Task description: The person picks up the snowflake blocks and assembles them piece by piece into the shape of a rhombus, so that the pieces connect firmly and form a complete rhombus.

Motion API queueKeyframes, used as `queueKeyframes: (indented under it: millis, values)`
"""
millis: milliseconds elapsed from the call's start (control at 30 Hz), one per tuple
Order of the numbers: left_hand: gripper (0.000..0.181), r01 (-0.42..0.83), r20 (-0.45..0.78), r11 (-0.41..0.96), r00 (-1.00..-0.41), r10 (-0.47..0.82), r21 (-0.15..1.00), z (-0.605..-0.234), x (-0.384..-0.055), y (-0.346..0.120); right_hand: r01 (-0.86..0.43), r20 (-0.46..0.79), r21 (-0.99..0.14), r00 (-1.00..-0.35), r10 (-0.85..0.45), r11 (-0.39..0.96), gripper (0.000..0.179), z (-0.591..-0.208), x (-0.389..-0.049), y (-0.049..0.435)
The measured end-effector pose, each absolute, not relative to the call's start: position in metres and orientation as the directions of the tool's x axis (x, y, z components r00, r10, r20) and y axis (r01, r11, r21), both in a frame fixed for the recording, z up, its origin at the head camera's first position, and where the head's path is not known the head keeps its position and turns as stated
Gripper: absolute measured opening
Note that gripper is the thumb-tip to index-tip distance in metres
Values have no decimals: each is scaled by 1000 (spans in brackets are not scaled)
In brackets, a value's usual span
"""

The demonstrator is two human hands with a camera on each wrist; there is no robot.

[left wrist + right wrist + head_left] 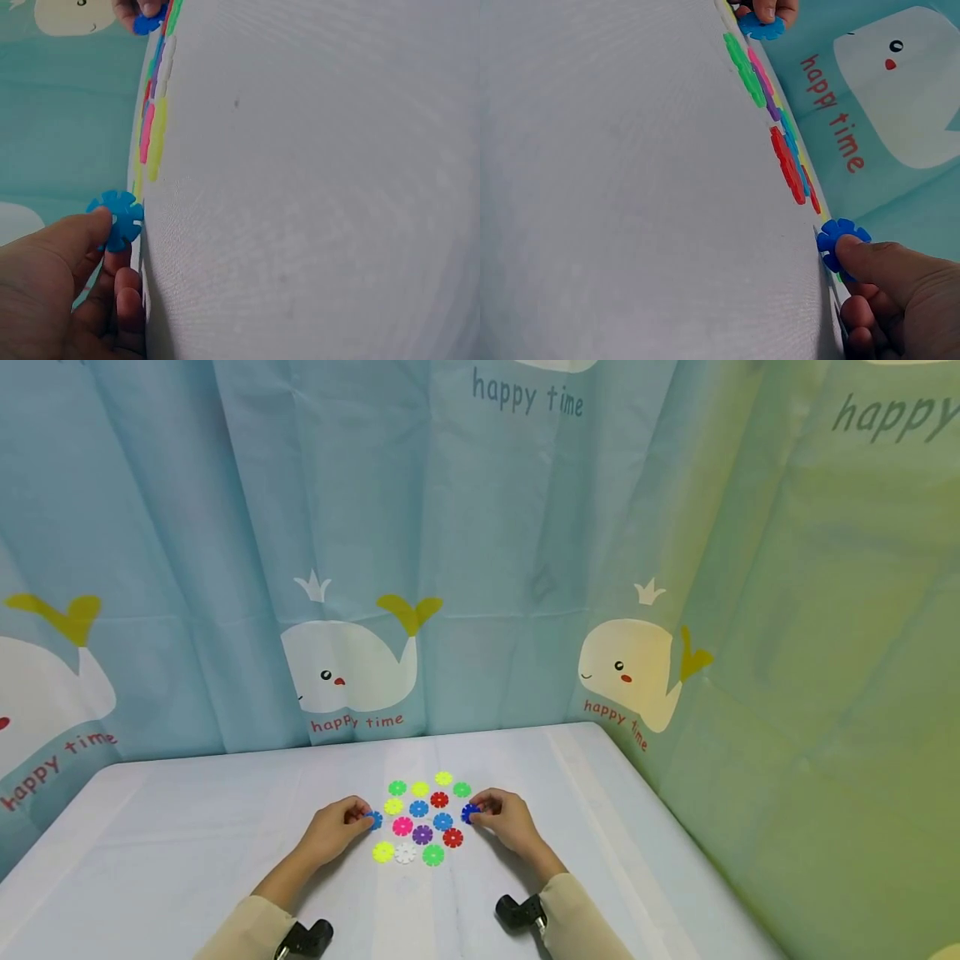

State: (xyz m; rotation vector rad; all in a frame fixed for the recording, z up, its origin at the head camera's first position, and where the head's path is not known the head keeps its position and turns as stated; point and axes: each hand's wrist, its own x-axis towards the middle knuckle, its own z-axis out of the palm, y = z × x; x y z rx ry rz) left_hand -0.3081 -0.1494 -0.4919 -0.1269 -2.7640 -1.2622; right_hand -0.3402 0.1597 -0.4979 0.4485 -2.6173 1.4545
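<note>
The left hand (335,828) is pinching a light-blue disc (127,213) on the left, the right hand (512,820) is pinching a dark-blue disc (832,236) on the right; coloured discs (417,837) are lying between them.

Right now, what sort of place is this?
Probably a curtained-off tabletop recording spot, though the wider room is out of view. Signs: a "happy time" whale-print curtain along two sides of a white table, coloured notched discs spread on top, and black devices at both wrists.

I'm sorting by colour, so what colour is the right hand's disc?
Deep blue: the disc in the right hand shows best in the right wrist view.
</note>
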Motion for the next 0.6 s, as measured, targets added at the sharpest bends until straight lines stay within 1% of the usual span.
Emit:
queueKeyframes:
  millis: [233,433,600]
  values:
    - [10,96,128,640,-992,-4,763,-493,-308,-151,-298,240,-806,-954,-178,511,14,-499,-340,158]
    - [15,62,129,609,-989,-66,791,-496,-308,-156,-290,230,-812,-956,-180,507,13,-498,-338,156]
    - [18,34,105,549,-990,-99,835,-495,-306,-160,-298,231,-803,-954,-191,516,13,-497,-335,156]
